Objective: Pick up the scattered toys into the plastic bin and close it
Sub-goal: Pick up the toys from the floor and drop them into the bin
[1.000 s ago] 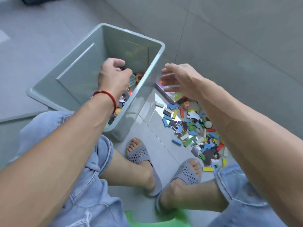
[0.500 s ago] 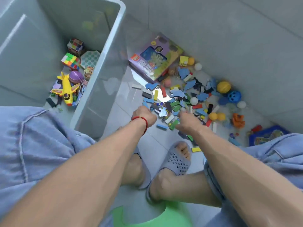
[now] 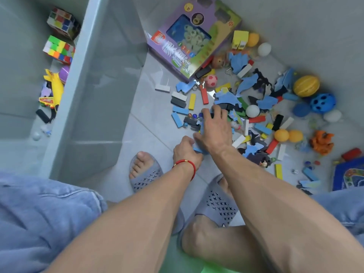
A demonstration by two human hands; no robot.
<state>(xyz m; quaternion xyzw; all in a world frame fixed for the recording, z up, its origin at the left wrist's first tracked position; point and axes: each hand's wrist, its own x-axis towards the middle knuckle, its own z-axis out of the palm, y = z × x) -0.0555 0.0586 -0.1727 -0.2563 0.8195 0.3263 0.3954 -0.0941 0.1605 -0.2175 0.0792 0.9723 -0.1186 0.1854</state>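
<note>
Beside bin [image 3: 82, 107], hands [image 3: 214, 133] on toys [image 3: 226, 99]

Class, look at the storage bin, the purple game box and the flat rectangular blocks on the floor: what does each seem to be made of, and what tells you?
Storage bin: grey plastic, smooth and slightly translucent; toys show dimly through its wall.
Purple game box: probably printed cardboard with a glossy finish; sharp folded edges.
Rectangular blocks, like the red one: painted wood or plastic, hard to tell; flat solid colours, crisp corners.
</note>
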